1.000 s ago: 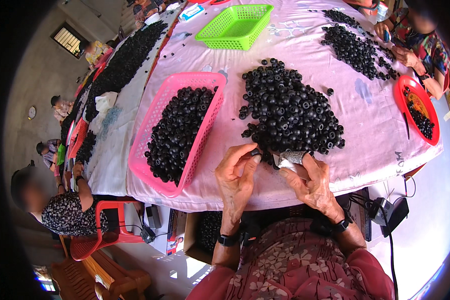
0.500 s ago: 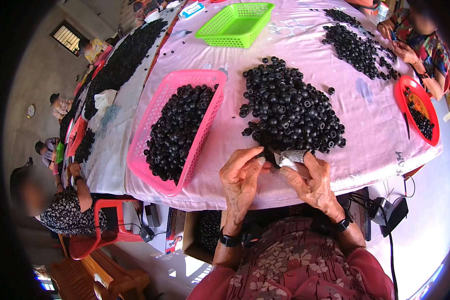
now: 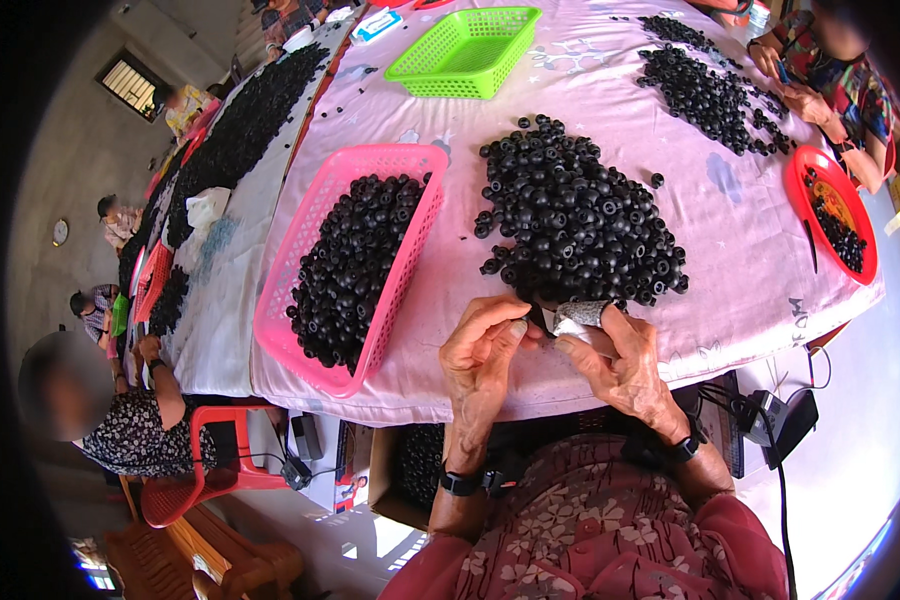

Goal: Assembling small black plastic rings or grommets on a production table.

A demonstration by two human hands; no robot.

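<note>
Just in front of the near edge of a heap of small black ring-shaped pieces (image 3: 580, 215), my two hands are close together. My left hand (image 3: 482, 350) is closed in a pinch; something small and dark shows at its fingertips, too hidden to name. In my right hand (image 3: 625, 365), thumb and fingers close on a small white and silver-grey wrapped piece (image 3: 582, 320). Its tip points toward my left fingers. A pink plastic basket (image 3: 270, 325), partly filled with the same black pieces, stands to the left of the heap.
A green basket (image 3: 465, 85) stands farther back on the pink cloth (image 3: 715, 290). At the right lie a red tray (image 3: 870, 265) with black pieces and another black pile (image 3: 705, 90), by a co-worker's hands (image 3: 805, 100). A red chair (image 3: 235, 470) stands at left.
My hands stay in nearly the same place, with small finger movements. The dark piece at my left fingertips shows less than before. The view has shifted slightly.
</note>
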